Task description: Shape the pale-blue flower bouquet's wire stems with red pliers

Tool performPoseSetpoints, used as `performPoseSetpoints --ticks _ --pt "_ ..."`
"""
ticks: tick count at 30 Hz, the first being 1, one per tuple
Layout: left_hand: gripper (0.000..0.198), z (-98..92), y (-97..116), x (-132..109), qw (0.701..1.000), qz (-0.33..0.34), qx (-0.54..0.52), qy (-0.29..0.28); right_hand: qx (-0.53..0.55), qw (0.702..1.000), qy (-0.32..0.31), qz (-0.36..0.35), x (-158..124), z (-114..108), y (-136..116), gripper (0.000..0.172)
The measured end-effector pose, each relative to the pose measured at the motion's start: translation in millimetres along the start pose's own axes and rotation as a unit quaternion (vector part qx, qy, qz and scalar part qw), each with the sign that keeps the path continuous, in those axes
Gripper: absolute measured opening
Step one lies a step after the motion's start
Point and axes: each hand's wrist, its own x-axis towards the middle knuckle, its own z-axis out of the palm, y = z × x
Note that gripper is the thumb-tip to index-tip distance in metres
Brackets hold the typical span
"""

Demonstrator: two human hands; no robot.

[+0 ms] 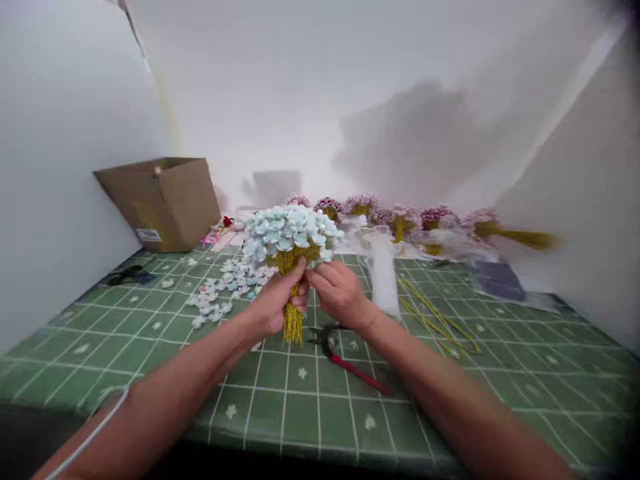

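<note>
While the left hand (pixel 277 303) has its fingers wrapped tight round the yellow stems (pixel 293 313) just under the flower head, the right hand (pixel 340 293) sits against the same stems from the right of frame, fingertips curled in and pinching at the top of the bundle. Can't tell if it holds a loose stem or wire, the fingers hide it.

Step, as I read it: bunching/binding. The bouquet (pixel 290 237) is being held together at the neck while the right fingers tuck or adjust something there. Next move likely calls for the left grip to stay firm so the stems don't splay, and fine fingertip work right at the neck.

Orientation: long axis near vertical. Pale blue head up, centre of frame, stem ends pointing down, just above or touching the green grid tablecloth (pixel 150 333); can't tell which.

Around it:
- red-handled pliers (pixel 350 363) on the cloth just below the right wrist
- loose pale blue blossoms (pixel 225 290) scattered left of the hands
- spare yellow stems (pixel 435 320) lying to the right
- row of pink bouquets (pixel 400 217) along the back wall
- cardboard box (pixel 163 200) upper left
</note>
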Motion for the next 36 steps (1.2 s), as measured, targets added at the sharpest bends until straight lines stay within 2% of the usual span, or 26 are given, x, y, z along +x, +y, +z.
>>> performPoseSetpoints --ticks 4,9,11,14,16,18,21,24,29,32,36 --pt "0.046 0.9 1 3 0.996 0.065 0.035 0.052 0.027 0.998 0.027 0.052 -5 9 -7 0.022" --pt "0.044 2.2 2 4 0.979 0.157 0.094 0.086 0.097 0.988 -0.001 0.119 -9 12 -15 0.044" --pt "0.044 2.8 1 4 0.974 0.179 0.108 0.091 0.105 0.987 0.012 0.124 -10 11 -17 0.041" --pt "0.041 3.3 -1 3 0.972 0.190 0.110 0.088 0.090 0.985 0.079 0.121 -12 9 -20 0.030" --pt "0.041 2.7 -3 5 0.969 0.194 0.115 0.095 0.092 0.982 0.101 0.130 -12 8 -21 0.031" --pt "0.041 0.3 -6 7 0.963 0.206 0.133 0.112 0.110 0.980 0.082 0.147 -13 9 -22 0.038" --pt "0.041 -5.8 -10 10 0.949 0.229 0.173 0.130 0.211 0.955 0.031 0.205 -13 13 -25 0.046" --pt "0.039 -11.8 -13 11 0.937 0.233 0.221 0.139 0.314 0.915 0.026 0.252 -13 17 -30 0.041" --pt "0.038 -14.2 -16 8 0.931 0.209 0.259 0.152 0.317 0.917 0.055 0.238 -9 20 -31 0.029" --pt "0.040 -8.8 -16 8 0.942 0.214 0.228 0.126 0.293 0.933 0.070 0.198 -7 22 -30 0.022" --pt "0.041 3.1 -13 4 0.963 0.208 0.144 0.096 0.227 0.965 0.073 0.110 -9 19 -30 0.014"
